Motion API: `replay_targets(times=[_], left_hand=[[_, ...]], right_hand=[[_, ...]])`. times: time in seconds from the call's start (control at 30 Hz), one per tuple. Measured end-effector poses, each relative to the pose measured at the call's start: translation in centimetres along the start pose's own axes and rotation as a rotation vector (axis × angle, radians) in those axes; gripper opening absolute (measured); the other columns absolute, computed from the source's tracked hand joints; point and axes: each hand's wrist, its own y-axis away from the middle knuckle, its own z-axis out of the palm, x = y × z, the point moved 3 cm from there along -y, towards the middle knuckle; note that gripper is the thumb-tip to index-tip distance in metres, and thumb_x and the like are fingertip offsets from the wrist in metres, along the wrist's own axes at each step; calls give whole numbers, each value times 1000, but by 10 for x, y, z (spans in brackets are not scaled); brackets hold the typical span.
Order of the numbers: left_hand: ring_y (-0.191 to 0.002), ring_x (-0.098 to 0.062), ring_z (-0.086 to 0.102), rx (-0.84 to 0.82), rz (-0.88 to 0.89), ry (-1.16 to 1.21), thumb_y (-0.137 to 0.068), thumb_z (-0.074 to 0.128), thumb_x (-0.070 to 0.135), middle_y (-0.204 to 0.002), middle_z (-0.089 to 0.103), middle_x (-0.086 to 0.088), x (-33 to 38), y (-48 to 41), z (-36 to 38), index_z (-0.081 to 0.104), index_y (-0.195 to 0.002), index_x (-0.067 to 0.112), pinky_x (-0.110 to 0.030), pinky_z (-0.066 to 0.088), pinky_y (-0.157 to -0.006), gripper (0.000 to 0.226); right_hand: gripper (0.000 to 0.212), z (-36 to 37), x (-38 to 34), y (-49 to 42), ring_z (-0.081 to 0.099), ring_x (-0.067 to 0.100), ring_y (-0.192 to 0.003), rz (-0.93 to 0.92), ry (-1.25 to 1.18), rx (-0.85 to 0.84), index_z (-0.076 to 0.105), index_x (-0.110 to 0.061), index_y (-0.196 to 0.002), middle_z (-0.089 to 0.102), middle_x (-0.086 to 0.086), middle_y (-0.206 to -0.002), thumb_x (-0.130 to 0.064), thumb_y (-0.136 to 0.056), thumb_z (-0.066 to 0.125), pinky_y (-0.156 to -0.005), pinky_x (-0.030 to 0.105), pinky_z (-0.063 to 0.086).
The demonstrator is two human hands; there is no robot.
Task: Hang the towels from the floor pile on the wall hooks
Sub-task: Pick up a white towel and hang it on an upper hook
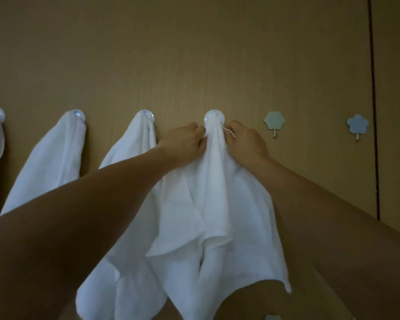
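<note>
Towel (215, 192) at round wall hook (214, 116)

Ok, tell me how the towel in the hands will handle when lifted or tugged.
Floppy, probably: the towel drapes in loose folds below the hook. Likely light: the left hand and right hand just pinch its top. A tug might slip it off that glossy hook.

dim, warm cast; soft focus; wide-angle bowing at edges
</note>
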Motion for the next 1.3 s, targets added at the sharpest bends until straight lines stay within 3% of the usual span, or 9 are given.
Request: replay_targets(times=[0.13, 0.23, 0.3, 0.4, 0.6, 0.8, 0.97, 1.13, 1.3], left_hand=[[-107, -32, 46, 65, -46, -52, -98, 39, 34, -117, 51, -12, 1, 2, -3, 61, -109, 7, -41, 37, -85, 36], [-115, -30, 39, 42, -144, -120, -98, 34, 37, -125, 48, -7, 1, 8, -5, 60, -120, 18, -44, 32, -91, 39], [-115, -30, 38, -33, -146, -157, -98, 31, 35, -127, 46, -10, 4, 14, 0, 48, -133, 18, -45, 33, -93, 43], [-118, -32, 39, -194, -149, -95, -99, 30, 30, -134, 40, -14, 8, 26, 11, 21, -149, 11, -44, 36, -95, 54], [-122, -33, 45, -101, -358, 314, -95, 35, 52, -141, 38, -16, 15, 41, 2, 17, -150, 18, -42, 40, -96, 67], [-127, -31, 46, -311, -355, 236, -96, 40, 21, -143, 44, -13, 16, 56, 9, 17, -151, 16, -38, 40, -98, 59], [-139, -37, 22, -441, -380, 196, -98, 31, 38, -152, 21, -20, 19, 84, 12, 0, -152, 13, -49, 25, -113, 68], [-145, -32, 12, -423, -323, 314, -99, 30, 43, -159, 5, -13, 41, 126, 10, -4, -152, 10, -46, 19, -117, 71], [-146, -28, 9, -362, -279, 369, -101, 30, 40, -160, 3, -13, 56, 174, -1, 2, -152, 6, -42, 17, -118, 67]], right_hand=[[27, 1, -5, 12, 51, 23, -71, -10, 104, -12, 54, -17, -105, 61, 5, -84, -34, -101, 32, -60, 29, 30], [28, 4, -6, 23, 51, 22, -76, -30, 135, -13, 54, -14, -103, 56, 6, -97, -33, -100, 34, -64, 33, 38], [22, 7, -3, 32, 54, 27, -80, -32, 144, -39, 53, -15, -99, 53, 8, -101, -30, -98, 37, -66, 37, 43], [19, 6, 4, 44, 49, 23, -77, 27, 32, -99, 50, -17, -96, 56, 7, -94, -28, -99, 36, -64, 31, 31], [54, 2, -11, 61, 55, 16, -93, 164, -190, -190, 47, -16, -132, 57, -4, -111, -54, -93, 43, -77, 31, 44], [30, 4, -7, 78, 55, 20, -84, 211, -81, -233, 57, -14, -117, 64, 8, -109, -32, -97, 43, -69, 29, 40], [30, 0, -12, 105, 57, 22, -86, 252, -74, -339, 64, -15, -111, 67, 9, -110, -35, -96, 46, -71, 26, 37], [36, 5, -28, 154, 61, 21, -90, 303, -126, -377, 59, -14, -116, 64, 5, -105, -41, -98, 42, -73, 28, 44], [51, -2, -38, 203, 57, 29, -113, 381, -108, -393, 48, -10, -133, 57, 12, -130, -44, -100, 29, -97, 43, 47]])
